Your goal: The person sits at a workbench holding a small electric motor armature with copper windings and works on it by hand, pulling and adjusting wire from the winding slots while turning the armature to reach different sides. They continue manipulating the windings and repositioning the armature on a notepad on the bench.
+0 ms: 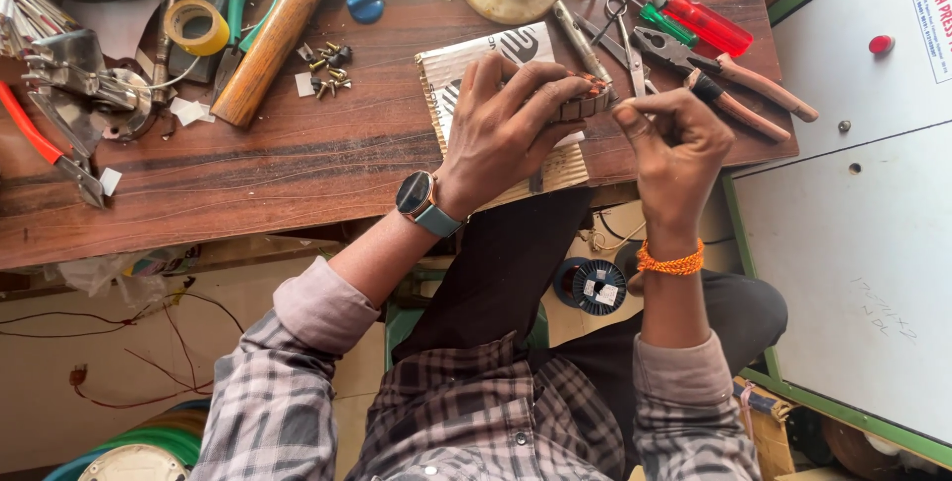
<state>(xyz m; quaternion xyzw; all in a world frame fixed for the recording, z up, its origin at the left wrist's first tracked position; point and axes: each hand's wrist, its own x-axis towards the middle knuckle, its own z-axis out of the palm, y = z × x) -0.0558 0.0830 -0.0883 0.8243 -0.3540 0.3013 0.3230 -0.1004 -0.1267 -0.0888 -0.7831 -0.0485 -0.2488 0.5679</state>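
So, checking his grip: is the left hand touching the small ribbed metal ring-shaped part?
Touching. The head view shows the left hand with fingers wrapped over the ribbed metal part.

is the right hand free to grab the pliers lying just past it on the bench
Probably not at once: the right hand is pinching at the ringed metal part that the left hand holds. The pliers lie uncovered just beyond its fingers.

Dark wood workbench point(297, 159) w/ scuffed top; white metal cabinet point(863, 233) w/ green trim to the right; pale floor point(89, 382) below, bright even daylight
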